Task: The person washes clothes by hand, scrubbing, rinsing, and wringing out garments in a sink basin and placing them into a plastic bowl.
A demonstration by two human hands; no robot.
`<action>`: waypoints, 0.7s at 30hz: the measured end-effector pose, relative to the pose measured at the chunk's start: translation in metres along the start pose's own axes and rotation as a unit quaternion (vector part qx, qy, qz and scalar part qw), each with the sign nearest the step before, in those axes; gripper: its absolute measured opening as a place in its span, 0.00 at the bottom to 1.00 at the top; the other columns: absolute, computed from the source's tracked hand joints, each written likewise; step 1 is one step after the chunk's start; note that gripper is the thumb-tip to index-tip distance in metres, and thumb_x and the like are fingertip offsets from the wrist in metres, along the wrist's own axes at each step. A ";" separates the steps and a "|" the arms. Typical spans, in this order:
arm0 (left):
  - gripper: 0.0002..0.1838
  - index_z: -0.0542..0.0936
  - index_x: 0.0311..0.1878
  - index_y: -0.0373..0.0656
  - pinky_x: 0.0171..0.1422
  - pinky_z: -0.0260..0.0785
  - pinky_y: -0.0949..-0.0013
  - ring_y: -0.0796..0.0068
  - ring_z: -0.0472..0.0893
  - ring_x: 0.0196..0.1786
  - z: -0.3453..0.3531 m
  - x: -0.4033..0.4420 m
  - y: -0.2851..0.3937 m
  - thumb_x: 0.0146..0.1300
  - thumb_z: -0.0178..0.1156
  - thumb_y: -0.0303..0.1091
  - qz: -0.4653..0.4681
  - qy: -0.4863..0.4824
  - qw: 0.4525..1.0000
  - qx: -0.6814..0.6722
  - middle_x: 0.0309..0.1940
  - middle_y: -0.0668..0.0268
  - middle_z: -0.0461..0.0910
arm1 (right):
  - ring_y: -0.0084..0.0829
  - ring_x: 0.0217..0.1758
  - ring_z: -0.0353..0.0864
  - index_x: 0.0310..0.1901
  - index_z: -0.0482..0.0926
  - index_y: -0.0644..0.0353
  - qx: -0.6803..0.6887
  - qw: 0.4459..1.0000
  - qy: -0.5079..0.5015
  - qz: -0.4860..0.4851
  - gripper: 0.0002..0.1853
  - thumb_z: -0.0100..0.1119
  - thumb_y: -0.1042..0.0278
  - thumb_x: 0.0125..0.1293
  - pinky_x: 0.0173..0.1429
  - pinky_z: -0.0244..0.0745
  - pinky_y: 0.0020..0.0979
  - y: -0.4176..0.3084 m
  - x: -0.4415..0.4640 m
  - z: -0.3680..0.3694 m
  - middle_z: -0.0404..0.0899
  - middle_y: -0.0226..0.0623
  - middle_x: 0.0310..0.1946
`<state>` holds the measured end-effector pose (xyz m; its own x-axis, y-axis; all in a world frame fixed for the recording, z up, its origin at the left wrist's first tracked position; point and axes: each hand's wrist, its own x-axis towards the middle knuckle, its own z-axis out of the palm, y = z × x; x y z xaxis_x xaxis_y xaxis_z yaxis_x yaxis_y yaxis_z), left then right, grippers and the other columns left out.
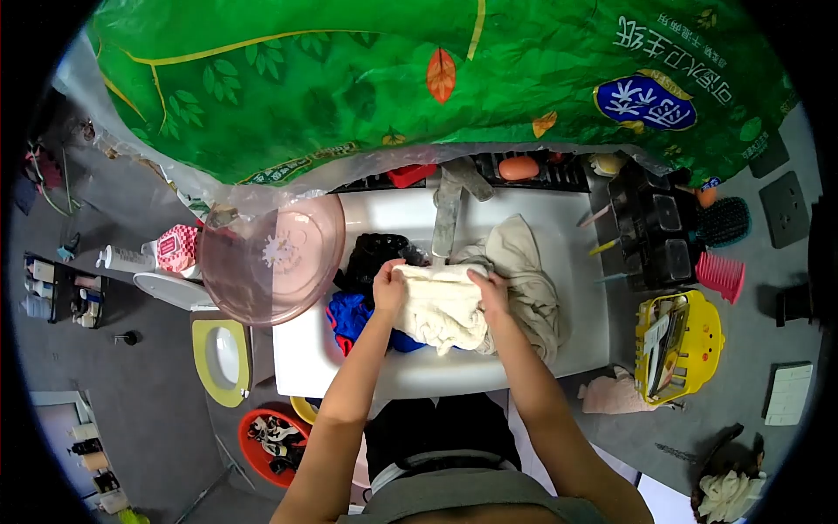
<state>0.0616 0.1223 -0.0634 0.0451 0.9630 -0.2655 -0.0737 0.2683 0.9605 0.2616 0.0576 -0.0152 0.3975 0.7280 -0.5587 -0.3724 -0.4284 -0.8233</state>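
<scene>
In the head view, a cream fleecy cloth (441, 310) hangs spread between my hands over the white sink (576, 262). My left hand (389, 286) grips its upper left corner, fingers closed. Closed on the upper right corner is my right hand (491, 291). The metal faucet (446, 218) points down right at the cloth's top edge. Beside my right hand, a beige cloth (532, 306) lies crumpled against the basin wall. Black fabric (377, 258) and a blue garment with red trim (352, 319) lie to the left, partly covered by my left arm.
A pink translucent basin (301, 262) leans over the sink's left rim. Above hangs a large green tissue package (349, 96). At right stand a black organizer (642, 227) and a yellow basket (698, 341). A toilet (223, 358) and a red tub of clothes (253, 450) are lower left.
</scene>
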 end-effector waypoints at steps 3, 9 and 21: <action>0.14 0.75 0.43 0.41 0.43 0.68 0.62 0.62 0.75 0.36 0.008 -0.019 0.021 0.51 0.52 0.22 0.288 0.093 0.855 0.421 0.35 0.60 0.77 | 0.25 0.39 0.74 0.41 0.76 0.64 0.072 0.996 -0.056 -0.003 0.19 0.66 0.64 0.49 0.43 0.67 0.24 -0.015 0.000 0.002 0.77 0.35 0.37; 0.17 0.76 0.39 0.39 0.51 0.63 0.60 0.52 0.73 0.46 0.033 -0.030 0.017 0.60 0.50 0.45 0.095 -0.141 0.916 0.363 0.36 0.53 0.77 | 0.29 0.49 0.73 0.49 0.73 0.59 0.232 0.948 -0.171 0.138 0.19 0.59 0.62 0.57 0.54 0.67 0.31 -0.009 -0.020 0.016 0.75 0.33 0.45; 0.08 0.75 0.28 0.42 0.31 0.61 0.81 0.90 0.66 0.28 0.004 -0.022 0.001 0.60 0.58 0.34 -0.054 -0.258 0.964 0.029 0.22 0.79 0.69 | 0.29 0.50 0.73 0.52 0.70 0.58 0.220 0.949 -0.174 0.144 0.19 0.55 0.61 0.60 0.54 0.67 0.31 0.000 -0.008 0.003 0.74 0.32 0.47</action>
<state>0.0648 0.1008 -0.0564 0.5397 0.7855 -0.3027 0.0144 0.3509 0.9363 0.2556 0.0532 -0.0106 -0.0456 0.7802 -0.6239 -0.7680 -0.4268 -0.4776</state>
